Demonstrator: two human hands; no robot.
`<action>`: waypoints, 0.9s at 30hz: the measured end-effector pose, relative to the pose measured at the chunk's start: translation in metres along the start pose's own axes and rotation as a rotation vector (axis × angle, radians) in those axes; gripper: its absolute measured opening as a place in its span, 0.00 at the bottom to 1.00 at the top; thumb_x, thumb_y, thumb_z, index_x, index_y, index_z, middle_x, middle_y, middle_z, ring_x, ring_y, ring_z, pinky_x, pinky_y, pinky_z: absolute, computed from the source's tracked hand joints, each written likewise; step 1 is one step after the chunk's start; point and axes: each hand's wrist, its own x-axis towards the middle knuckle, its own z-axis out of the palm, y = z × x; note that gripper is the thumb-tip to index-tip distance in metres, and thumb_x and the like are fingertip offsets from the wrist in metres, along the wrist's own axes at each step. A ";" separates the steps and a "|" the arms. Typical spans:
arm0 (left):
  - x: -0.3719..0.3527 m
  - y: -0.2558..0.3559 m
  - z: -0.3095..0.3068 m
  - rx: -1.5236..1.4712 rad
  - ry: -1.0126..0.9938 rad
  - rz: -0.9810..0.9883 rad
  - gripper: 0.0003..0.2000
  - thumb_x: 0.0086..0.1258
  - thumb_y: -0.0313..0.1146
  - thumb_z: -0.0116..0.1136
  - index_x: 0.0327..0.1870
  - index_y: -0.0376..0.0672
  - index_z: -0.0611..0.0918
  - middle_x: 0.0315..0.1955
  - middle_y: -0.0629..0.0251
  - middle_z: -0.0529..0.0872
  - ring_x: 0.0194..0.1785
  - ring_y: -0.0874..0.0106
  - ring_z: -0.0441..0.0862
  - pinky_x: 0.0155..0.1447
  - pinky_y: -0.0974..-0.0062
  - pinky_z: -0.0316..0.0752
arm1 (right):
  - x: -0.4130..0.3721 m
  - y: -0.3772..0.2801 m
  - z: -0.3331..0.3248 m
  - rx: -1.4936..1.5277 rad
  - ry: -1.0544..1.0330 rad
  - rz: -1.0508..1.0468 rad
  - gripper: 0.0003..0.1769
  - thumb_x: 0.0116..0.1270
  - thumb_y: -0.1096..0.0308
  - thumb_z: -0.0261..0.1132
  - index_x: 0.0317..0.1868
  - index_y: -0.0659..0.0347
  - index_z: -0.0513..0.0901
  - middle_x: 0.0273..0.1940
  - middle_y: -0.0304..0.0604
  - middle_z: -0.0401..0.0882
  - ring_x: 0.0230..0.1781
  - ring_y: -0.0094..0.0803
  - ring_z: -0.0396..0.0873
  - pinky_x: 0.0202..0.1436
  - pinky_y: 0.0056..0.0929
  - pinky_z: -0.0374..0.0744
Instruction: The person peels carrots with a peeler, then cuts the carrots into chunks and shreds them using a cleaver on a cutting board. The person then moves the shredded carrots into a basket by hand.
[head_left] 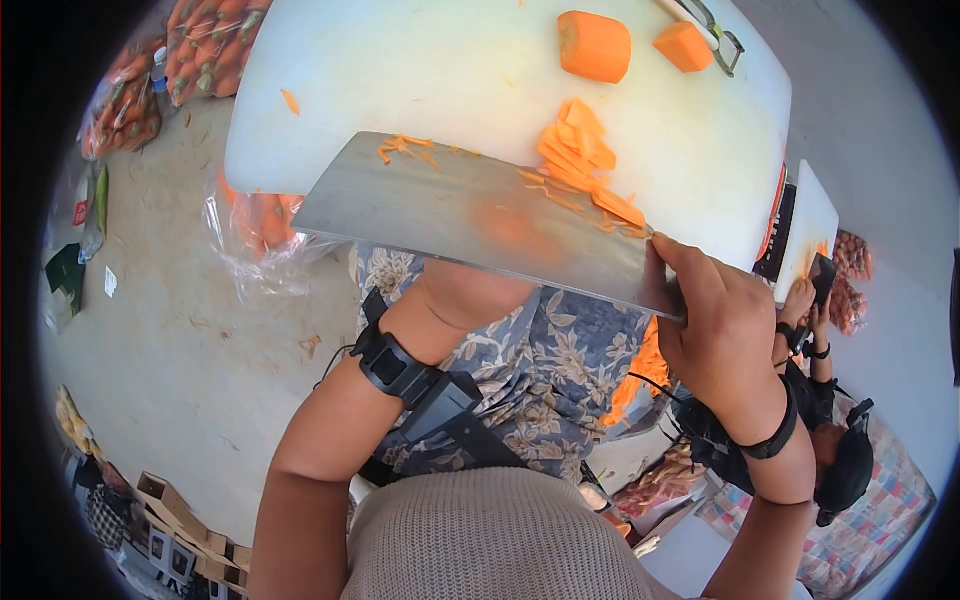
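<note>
My right hand [725, 325] grips a broad cleaver [450, 215] at its handle end. The blade lies flat-side up across the near edge of the white cutting board [400, 70], with thin carrot shreds stuck along it. My left hand [480, 290] is below the blade, its fingers hidden behind the steel. Just past the blade's far edge sits a small pile of carrot slices [572, 145]; some strips touch the blade. Farther back on the board are a thick carrot chunk [595, 47], a smaller carrot piece [684, 47] and a peeler [728, 50].
Bags of whole carrots [215, 50] stand on the floor at upper left, and another plastic bag [265, 225] is beside the board. At right, a co-worker [835, 450] in a black cap cuts at a second board [810, 220]. Cardboard boxes [180, 510] are at lower left.
</note>
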 end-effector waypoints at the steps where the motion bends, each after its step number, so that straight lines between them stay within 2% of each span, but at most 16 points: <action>1: 0.000 0.001 -0.001 0.094 0.005 0.041 0.09 0.57 0.29 0.66 0.39 0.44 0.85 0.40 0.60 0.85 0.42 0.57 0.83 0.47 0.60 0.79 | -0.001 0.000 0.000 -0.001 0.003 0.005 0.24 0.41 0.82 0.63 0.45 0.66 0.80 0.23 0.42 0.77 0.22 0.36 0.79 0.27 0.33 0.76; 2: 0.001 0.001 -0.001 0.189 0.010 0.081 0.09 0.57 0.29 0.66 0.39 0.44 0.85 0.40 0.59 0.85 0.42 0.57 0.83 0.46 0.60 0.79 | -0.001 0.001 0.001 0.000 0.006 0.006 0.24 0.41 0.82 0.63 0.45 0.66 0.80 0.23 0.42 0.77 0.22 0.36 0.79 0.27 0.33 0.76; 6: -0.001 0.001 -0.001 0.199 0.021 0.056 0.09 0.57 0.30 0.67 0.39 0.45 0.86 0.40 0.58 0.85 0.42 0.56 0.83 0.46 0.60 0.79 | 0.001 0.002 0.004 -0.011 0.025 -0.005 0.22 0.42 0.82 0.64 0.43 0.65 0.80 0.22 0.42 0.76 0.22 0.36 0.79 0.26 0.33 0.76; 8: 0.000 0.000 -0.006 0.156 -0.026 0.113 0.09 0.57 0.30 0.67 0.40 0.44 0.85 0.40 0.59 0.85 0.43 0.57 0.83 0.47 0.61 0.79 | 0.003 0.002 0.006 -0.009 0.024 -0.006 0.21 0.43 0.82 0.64 0.42 0.64 0.80 0.22 0.42 0.76 0.22 0.36 0.79 0.25 0.33 0.76; 12: 0.004 0.004 -0.004 0.105 0.003 0.037 0.10 0.55 0.28 0.66 0.39 0.43 0.85 0.41 0.59 0.85 0.42 0.57 0.83 0.49 0.61 0.79 | 0.008 0.003 0.008 0.006 -0.001 0.022 0.18 0.46 0.81 0.64 0.41 0.63 0.79 0.22 0.43 0.76 0.21 0.39 0.79 0.25 0.35 0.76; 20: 0.028 0.010 -0.009 0.151 0.046 0.044 0.10 0.50 0.25 0.66 0.35 0.40 0.87 0.40 0.63 0.86 0.42 0.64 0.83 0.46 0.72 0.81 | 0.029 0.007 0.011 0.077 -0.103 0.071 0.13 0.48 0.80 0.65 0.36 0.62 0.75 0.21 0.46 0.77 0.22 0.45 0.79 0.26 0.40 0.77; 27: 0.036 0.008 -0.005 0.117 0.073 0.081 0.10 0.52 0.25 0.67 0.37 0.42 0.88 0.39 0.65 0.86 0.41 0.65 0.83 0.43 0.73 0.81 | 0.052 0.003 0.023 0.171 -0.032 0.096 0.03 0.54 0.74 0.63 0.30 0.61 0.78 0.22 0.50 0.80 0.24 0.48 0.81 0.29 0.42 0.79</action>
